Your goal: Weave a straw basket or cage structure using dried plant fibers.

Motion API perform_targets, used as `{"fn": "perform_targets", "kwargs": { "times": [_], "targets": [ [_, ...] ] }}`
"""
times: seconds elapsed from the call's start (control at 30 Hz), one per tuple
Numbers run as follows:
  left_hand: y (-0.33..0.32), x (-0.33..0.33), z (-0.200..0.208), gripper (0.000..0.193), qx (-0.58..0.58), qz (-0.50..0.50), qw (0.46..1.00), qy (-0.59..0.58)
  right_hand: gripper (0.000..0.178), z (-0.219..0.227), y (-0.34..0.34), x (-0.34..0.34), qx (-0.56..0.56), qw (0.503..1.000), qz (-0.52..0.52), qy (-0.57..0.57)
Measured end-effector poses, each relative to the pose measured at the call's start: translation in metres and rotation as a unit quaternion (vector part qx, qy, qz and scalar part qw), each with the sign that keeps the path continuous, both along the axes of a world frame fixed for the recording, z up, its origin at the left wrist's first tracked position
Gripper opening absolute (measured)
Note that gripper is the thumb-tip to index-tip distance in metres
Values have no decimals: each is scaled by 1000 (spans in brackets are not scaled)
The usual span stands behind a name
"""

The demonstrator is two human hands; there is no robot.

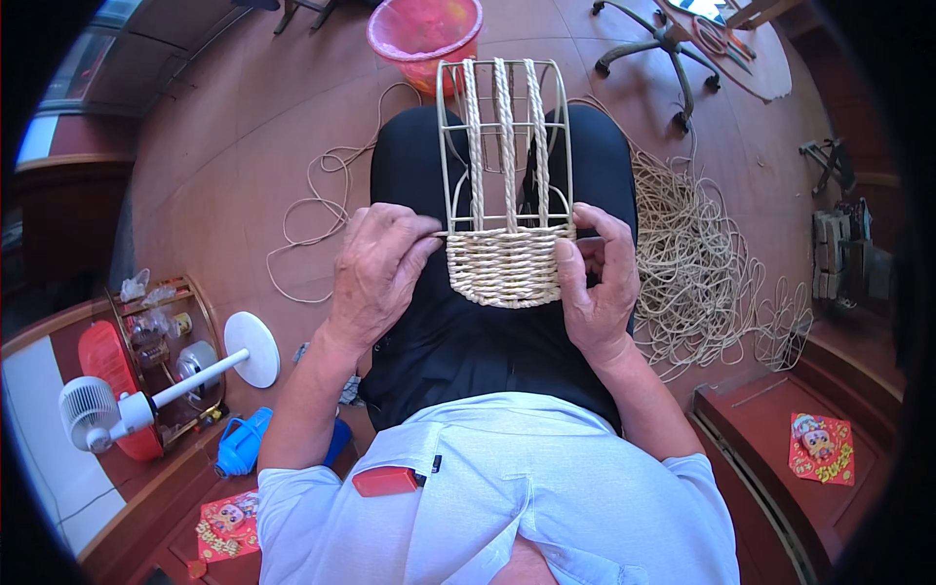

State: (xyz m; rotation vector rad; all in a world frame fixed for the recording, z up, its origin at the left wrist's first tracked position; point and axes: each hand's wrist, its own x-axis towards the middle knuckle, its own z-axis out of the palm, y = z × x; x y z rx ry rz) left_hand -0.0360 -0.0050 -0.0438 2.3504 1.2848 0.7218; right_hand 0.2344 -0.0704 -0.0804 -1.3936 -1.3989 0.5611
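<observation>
A partly woven basket (pixel 502 268) on a pale metal wire frame stands over my lap. Its near part is tightly woven from cream cord, while three twisted cord strands (pixel 502 146) run lengthwise across the open far part. At the left edge of the weave, my left hand (pixel 378 263) is closed, pinching a short stretch of cord (pixel 442 234) between thumb and fingers. My right hand (pixel 600 283) grips the right edge of the basket, thumb on the near side and fingers curled by the frame wire.
A large heap of loose cord (pixel 692 273) lies on the floor to the right. More cord (pixel 322 200) loops on the left. A pink bucket (pixel 426 49) stands ahead, near a wheeled chair base (pixel 668 44). A white fan (pixel 93 414) and blue bottle (pixel 244 441) are at left.
</observation>
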Motion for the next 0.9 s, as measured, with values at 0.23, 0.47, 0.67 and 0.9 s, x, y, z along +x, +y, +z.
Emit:
{"fn": "perform_targets", "kwargs": {
  "times": [0.23,0.47,0.67,0.9],
  "targets": [
    [-3,-11,3,7,-41,29,997,-61,39,-2,-2,1,-8,1000,3,12],
    [8,-1,73,9,20,-52,998,28,38,24,10,-1,103,978,-13,-180],
    [23,33,92,13,52,-119,991,11,26,63,36,-32,96,971,119,-186],
    [35,26,91,13,236,26,968,-74,13,57,54,-26,82,962,96,-241]
  ]
}}
